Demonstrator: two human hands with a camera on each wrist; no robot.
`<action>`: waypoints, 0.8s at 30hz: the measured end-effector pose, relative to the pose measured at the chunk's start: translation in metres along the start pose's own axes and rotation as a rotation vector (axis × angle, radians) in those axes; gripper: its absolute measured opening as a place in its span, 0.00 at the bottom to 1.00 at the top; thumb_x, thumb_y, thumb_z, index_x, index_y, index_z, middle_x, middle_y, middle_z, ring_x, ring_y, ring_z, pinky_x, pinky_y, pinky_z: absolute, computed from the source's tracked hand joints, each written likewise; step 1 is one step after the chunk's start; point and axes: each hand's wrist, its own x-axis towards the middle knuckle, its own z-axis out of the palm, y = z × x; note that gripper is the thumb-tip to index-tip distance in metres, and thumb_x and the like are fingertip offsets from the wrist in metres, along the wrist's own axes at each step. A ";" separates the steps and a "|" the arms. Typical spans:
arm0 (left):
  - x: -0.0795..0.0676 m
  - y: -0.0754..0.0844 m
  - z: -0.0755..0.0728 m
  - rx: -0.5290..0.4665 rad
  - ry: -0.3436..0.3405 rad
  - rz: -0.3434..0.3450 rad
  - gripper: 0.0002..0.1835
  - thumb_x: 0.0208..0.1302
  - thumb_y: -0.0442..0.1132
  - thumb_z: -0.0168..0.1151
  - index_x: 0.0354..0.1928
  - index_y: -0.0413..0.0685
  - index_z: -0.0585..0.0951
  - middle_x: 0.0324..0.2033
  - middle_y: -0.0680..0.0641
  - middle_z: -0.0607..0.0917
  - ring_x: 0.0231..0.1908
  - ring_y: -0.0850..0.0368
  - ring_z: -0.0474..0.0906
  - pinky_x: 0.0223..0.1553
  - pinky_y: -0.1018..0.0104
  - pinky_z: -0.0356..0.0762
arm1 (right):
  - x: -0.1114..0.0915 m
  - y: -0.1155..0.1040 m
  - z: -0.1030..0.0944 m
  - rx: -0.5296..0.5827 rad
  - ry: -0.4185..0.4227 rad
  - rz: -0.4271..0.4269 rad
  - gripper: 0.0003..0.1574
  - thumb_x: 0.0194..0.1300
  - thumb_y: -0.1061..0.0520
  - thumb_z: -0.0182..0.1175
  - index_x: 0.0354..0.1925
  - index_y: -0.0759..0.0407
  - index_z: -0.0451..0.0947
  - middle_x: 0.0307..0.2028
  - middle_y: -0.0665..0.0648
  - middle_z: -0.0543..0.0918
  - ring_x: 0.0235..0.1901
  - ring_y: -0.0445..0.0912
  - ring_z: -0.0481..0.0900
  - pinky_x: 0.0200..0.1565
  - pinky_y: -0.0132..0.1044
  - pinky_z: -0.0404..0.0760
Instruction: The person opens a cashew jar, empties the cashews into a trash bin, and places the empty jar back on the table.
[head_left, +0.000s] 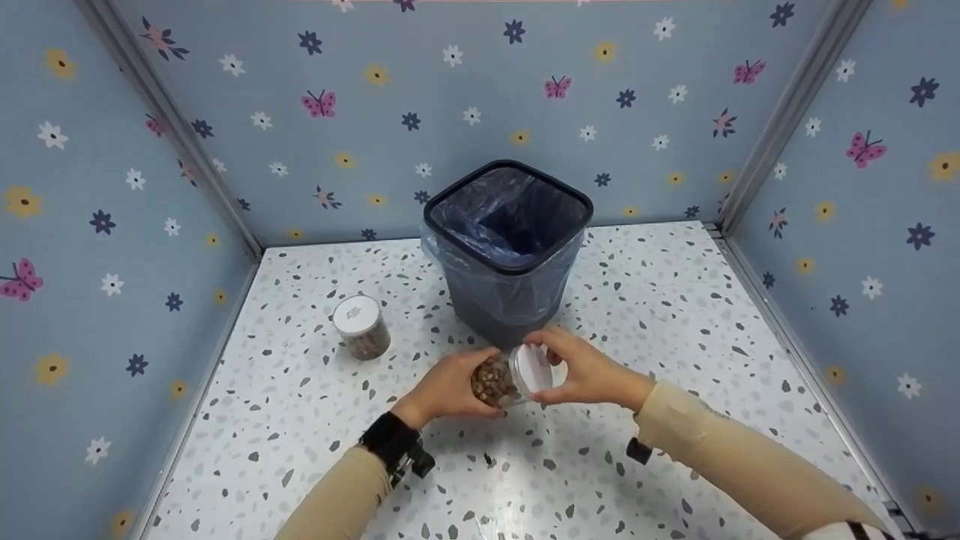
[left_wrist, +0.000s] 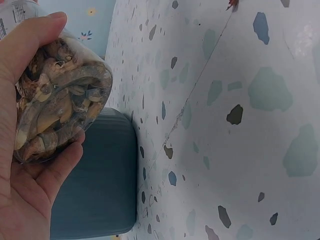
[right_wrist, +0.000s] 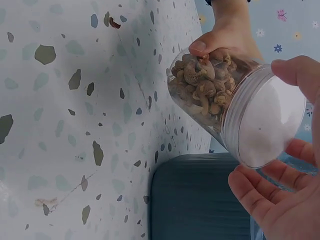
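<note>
My left hand [head_left: 452, 385] grips a clear plastic jar [right_wrist: 207, 92] around its base end. Brown dried pieces resembling small mushrooms [left_wrist: 60, 100] fill part of the jar, which lies tilted on its side above the table. With thumb and fingertips, my right hand [head_left: 589, 371] holds the rim of the jar's white lid [right_wrist: 272, 117]. The lid is on the jar's mouth, facing right in the head view; whether it is loose cannot be seen. Just behind both hands stands a dark grey bin [head_left: 499, 326].
A second lidded jar [head_left: 367, 341] stands upright on the left of the speckled table [head_left: 300, 420]. The bin has a translucent bag over its rim [head_left: 517, 268]. A small reddish-brown scrap [right_wrist: 114, 22] lies on the tabletop. Flowered panels [head_left: 480, 97] enclose the back and sides.
</note>
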 end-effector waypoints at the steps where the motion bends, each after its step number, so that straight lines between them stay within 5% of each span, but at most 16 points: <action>1: 0.000 0.000 0.000 -0.001 0.002 0.002 0.47 0.45 0.53 0.90 0.68 0.52 0.80 0.56 0.50 0.90 0.55 0.55 0.86 0.61 0.56 0.86 | 0.000 0.000 0.000 -0.009 -0.007 -0.009 0.51 0.53 0.52 0.84 0.71 0.59 0.74 0.61 0.59 0.81 0.50 0.51 0.81 0.51 0.41 0.86; 8: -0.003 -0.003 0.002 0.019 -0.003 0.018 0.46 0.46 0.53 0.89 0.69 0.52 0.80 0.57 0.51 0.90 0.55 0.55 0.87 0.61 0.56 0.86 | 0.000 0.003 0.001 -0.075 -0.049 -0.059 0.52 0.55 0.52 0.83 0.73 0.59 0.72 0.67 0.60 0.77 0.58 0.53 0.83 0.58 0.52 0.90; 24: -0.006 -0.005 0.004 0.008 -0.040 -0.005 0.46 0.47 0.52 0.89 0.70 0.55 0.80 0.59 0.52 0.89 0.58 0.55 0.86 0.64 0.54 0.84 | -0.003 0.006 0.004 -0.314 -0.096 -0.134 0.56 0.50 0.51 0.84 0.74 0.53 0.72 0.72 0.60 0.77 0.68 0.58 0.81 0.68 0.55 0.84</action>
